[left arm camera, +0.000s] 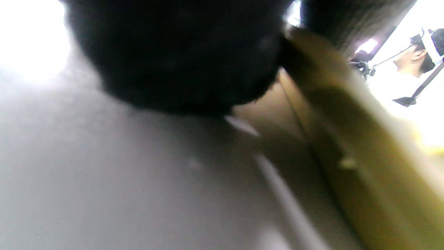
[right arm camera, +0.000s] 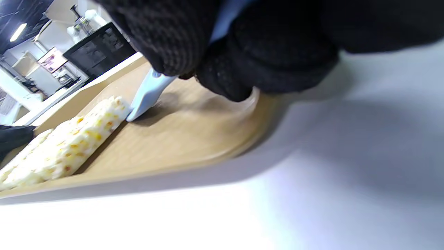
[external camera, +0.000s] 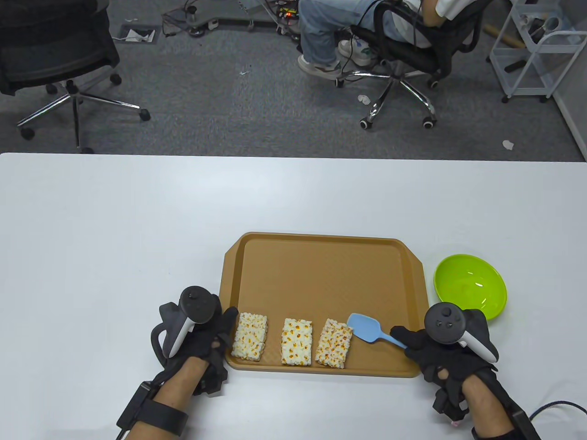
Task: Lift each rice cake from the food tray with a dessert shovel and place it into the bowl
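on the white table [external camera: 114, 220]: a flat tan plastic food tray [external camera: 321, 275], rectangular with clipped corners and a raised rim, smooth and matte. inside it, along the near edge, three rice cakes in a row: left rice cake [external camera: 249, 336], middle rice cake [external camera: 296, 342], right rice cake [external camera: 334, 343], each a puffed, bumpy white slab speckled with orange and yellow, roughly rectangular, lying flat and apart from one another. far part of the tray bare.

just right of the tray, a lime-green bowl [external camera: 470, 285], round, glossy, shallow, holding nothing.

also in the tray: a pale blue dessert shovel [external camera: 367, 328], smooth plastic, with a flat squarish blade and a thin handle. blade tip down on the tray floor, touching the upper right corner of the right rice cake; seen the same way from the right wrist view, blade [right arm camera: 145, 99] edge against the cake's end [right arm camera: 86, 128].

right hand [external camera: 433, 350] in a black knit glove, fingers curled and clamped on the shovel handle, over the tray's near right corner. left hand [external camera: 206, 339] in a like glove at the tray's near left corner, fingertips reaching over the rim beside the left rice cake; cannot tell whether curled round the rim or merely resting. left wrist view blurred, only dark glove [left arm camera: 180, 52] and tan rim [left arm camera: 347, 139].

beyond the table, grey carpet, office chairs [external camera: 55, 68], a seated person [external camera: 348, 32].
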A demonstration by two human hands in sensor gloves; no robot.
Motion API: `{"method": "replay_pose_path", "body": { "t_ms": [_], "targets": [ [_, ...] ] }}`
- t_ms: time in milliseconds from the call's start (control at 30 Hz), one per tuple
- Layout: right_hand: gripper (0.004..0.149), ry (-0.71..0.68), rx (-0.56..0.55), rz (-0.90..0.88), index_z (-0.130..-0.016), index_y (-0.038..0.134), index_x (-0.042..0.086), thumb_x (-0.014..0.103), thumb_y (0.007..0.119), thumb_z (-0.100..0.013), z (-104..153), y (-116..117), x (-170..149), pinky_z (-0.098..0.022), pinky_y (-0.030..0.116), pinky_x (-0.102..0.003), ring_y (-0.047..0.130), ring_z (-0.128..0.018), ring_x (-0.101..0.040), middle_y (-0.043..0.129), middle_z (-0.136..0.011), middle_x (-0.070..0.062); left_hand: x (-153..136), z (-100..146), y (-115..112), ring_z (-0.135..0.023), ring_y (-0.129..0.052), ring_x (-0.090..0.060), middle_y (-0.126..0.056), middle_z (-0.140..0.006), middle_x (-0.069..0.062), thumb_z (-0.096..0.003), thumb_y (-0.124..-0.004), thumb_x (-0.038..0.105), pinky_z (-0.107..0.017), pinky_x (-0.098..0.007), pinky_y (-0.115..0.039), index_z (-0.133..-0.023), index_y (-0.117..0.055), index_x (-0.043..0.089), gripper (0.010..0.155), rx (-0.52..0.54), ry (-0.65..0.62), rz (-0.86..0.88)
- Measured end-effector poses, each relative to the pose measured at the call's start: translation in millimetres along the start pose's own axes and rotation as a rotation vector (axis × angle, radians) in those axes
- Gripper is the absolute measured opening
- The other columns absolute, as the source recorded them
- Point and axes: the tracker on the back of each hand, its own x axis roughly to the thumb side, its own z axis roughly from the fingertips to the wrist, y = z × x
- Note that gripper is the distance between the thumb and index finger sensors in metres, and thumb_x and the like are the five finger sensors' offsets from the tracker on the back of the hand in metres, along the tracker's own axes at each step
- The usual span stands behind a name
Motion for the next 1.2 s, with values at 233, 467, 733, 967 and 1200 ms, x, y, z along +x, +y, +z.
{"method": "replay_pose_path", "body": {
  "t_ms": [233,467,733,967,1200],
  "targets": [
    [0.056,-0.033,0.034,-0.012,-0.092,0.073,0.03,0.03,0.078,-0.036,1.5,15.1,17.0,-0.014,0.088,-0.038,0.098,-0.03,-0.023,0.093,-0.062,0.0,-0.2,0.1,0.2,-0.004,-0.105,-0.013,-0.103,-0.041,-0.006,-0.047,-0.078,0.056,0.007,-0.03,-0.086,-0.097,-0.067,0.011,0.068,0.001,0.001,-0.001],
    [0.056,-0.048,0.01,-0.014,-0.092,0.072,0.029,0.031,0.077,-0.037,0.5,27.1,33.9,-0.013,0.088,-0.036,0.098,-0.029,-0.022,0.093,-0.062,0.001,-0.3,0.1,0.3,-0.004,-0.105,-0.013,-0.103,-0.042,-0.006,-0.047,-0.078,0.056,0.007,-0.03,-0.086,-0.097,-0.067,0.011,0.068,-0.003,0.0,0.003],
    [0.055,-0.064,-0.011,-0.073,-0.091,0.073,0.028,0.035,0.077,-0.037,-6.2,35.8,43.6,-0.009,0.087,-0.032,0.098,-0.024,-0.018,0.094,-0.058,0.002,0.0,-0.1,0.4,-0.004,-0.105,-0.013,-0.103,-0.042,-0.006,-0.0471,-0.078,0.055,0.007,-0.031,-0.086,-0.097,-0.066,0.011,0.068,-0.005,-0.001,0.002],
    [0.056,-0.094,0.025,-0.144,-0.092,0.072,0.026,0.034,0.074,-0.037,-12.4,42.0,45.4,-0.009,0.086,-0.031,0.096,-0.024,-0.016,0.093,-0.059,0.002,-0.1,-0.2,0.4,-0.004,-0.105,-0.013,-0.103,-0.042,-0.006,-0.0469,-0.078,0.055,0.007,-0.031,-0.087,-0.097,-0.066,0.011,0.068,-0.01,-0.002,0.011],
    [0.056,-0.086,0.074,-0.3,-0.093,0.072,0.024,0.033,0.073,-0.037,-14.4,38.9,31.0,-0.01,0.086,-0.031,0.095,-0.025,-0.017,0.092,-0.06,0.001,-1.2,0.0,0.2,-0.005,-0.105,-0.014,-0.102,-0.042,-0.006,-0.047,-0.077,0.055,0.006,-0.031,-0.087,-0.097,-0.066,0.012,0.068,-0.019,0.0,0.034]
  ]
}}
